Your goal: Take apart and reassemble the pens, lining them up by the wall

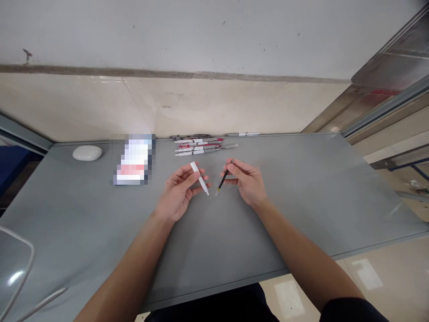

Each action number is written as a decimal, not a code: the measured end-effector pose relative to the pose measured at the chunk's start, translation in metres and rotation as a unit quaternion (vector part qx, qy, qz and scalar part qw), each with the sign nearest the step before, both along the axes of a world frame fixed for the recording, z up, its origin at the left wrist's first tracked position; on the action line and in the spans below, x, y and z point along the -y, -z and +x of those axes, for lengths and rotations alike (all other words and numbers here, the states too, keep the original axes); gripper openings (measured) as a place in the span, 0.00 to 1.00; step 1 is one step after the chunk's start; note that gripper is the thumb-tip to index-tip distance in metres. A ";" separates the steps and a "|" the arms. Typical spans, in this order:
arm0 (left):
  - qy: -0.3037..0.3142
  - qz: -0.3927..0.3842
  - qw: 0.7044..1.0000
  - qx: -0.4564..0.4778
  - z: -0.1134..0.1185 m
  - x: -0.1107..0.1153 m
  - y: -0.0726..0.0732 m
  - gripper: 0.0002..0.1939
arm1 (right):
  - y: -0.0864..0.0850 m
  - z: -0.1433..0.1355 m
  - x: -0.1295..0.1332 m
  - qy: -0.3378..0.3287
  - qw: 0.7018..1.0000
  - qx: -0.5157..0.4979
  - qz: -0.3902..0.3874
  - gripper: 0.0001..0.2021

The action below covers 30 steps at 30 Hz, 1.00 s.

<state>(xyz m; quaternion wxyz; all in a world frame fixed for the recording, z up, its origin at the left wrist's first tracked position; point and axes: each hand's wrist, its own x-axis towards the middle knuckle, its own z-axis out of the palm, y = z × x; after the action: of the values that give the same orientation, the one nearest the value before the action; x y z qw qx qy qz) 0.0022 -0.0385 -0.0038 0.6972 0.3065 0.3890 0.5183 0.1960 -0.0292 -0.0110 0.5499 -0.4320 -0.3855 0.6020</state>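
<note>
My left hand (179,190) grips a white pen barrel (202,182) between thumb and fingers, its narrow end slanting down to the right. In my right hand (247,181) is a pen refill (221,181), dark along most of its length with a yellow band and a clear part at the lower end. Barrel and refill are apart, a small gap between them above the table. Beyond the hands lie several pens (192,151), white, red and dark, side by side. A further white and grey pen (246,134) rests by the back edge.
The grey table (301,192) backs onto a tiled wall (214,100). To the left are a white rounded case (87,153) and a blurred-out phone-like slab (134,158). A white cable (31,259) curves across the near left corner. Metal framing (395,107) stands on the right.
</note>
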 end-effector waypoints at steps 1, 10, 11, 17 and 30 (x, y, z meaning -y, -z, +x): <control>0.006 -0.003 1.000 0.009 -0.001 0.000 0.000 0.13 | 0.000 0.000 0.000 -0.007 1.000 -0.007 -0.004 0.11; 0.023 -0.031 0.998 0.054 -0.003 -0.001 -0.004 0.11 | 0.000 0.005 -0.001 -0.075 0.994 -0.062 -0.041 0.10; 0.025 -0.031 0.998 0.055 -0.003 -0.001 -0.004 0.11 | 0.000 0.005 -0.001 -0.085 0.993 -0.065 -0.043 0.10; 0.025 -0.030 0.997 0.063 -0.002 -0.001 -0.005 0.09 | -0.001 0.006 0.001 -0.125 0.989 -0.070 -0.040 0.10; -0.001 -0.026 0.998 0.058 -0.004 -0.002 -0.001 0.11 | 0.001 0.006 -0.003 -0.017 0.998 -0.056 -0.012 0.09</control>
<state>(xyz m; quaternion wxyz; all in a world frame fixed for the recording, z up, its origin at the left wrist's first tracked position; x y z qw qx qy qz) -0.0020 -0.0368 -0.0031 0.7259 0.2577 0.3617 0.5252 0.2016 -0.0267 -0.0115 0.5550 -0.3975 -0.3547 0.6389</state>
